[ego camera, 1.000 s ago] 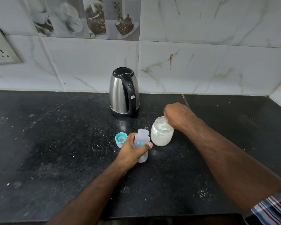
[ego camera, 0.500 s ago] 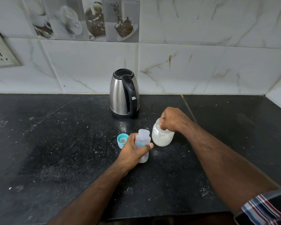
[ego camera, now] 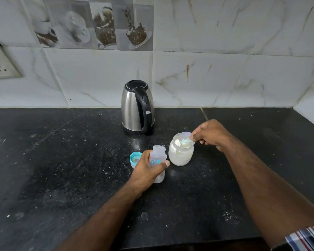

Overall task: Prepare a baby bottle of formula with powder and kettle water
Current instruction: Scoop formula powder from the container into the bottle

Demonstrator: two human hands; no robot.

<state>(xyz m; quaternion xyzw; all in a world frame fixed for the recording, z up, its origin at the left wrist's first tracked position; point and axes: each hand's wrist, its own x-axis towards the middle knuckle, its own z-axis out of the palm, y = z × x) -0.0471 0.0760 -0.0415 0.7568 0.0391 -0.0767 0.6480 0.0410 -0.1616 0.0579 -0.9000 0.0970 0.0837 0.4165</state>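
- Landmark: stainless-steel electric kettle with black handle and lid, upright at the back of the black stone counter, untouched.
- Small clear plastic baby bottle with teal printed marks: in front of the kettle, upright, mouth open; a little white residue shows at its base.
- Left hand: wrapped round the bottle's body, steadying it on the counter.
- Teal screw ring with cap: just left of the bottle, nearer the viewer than the kettle.
- Squat frosted jar of white formula powder: right-front of the kettle, just beside the bottle.
- Pale green plastic scoop: half a second ago hidden inside the jar under the fist; now raised to the jar's rim, loaded with powder.
- Right hand: pinched closed on the scoop handle.
- Judgement: scooping done; the load must now cross to the bottle mouth. Water not yet poured.
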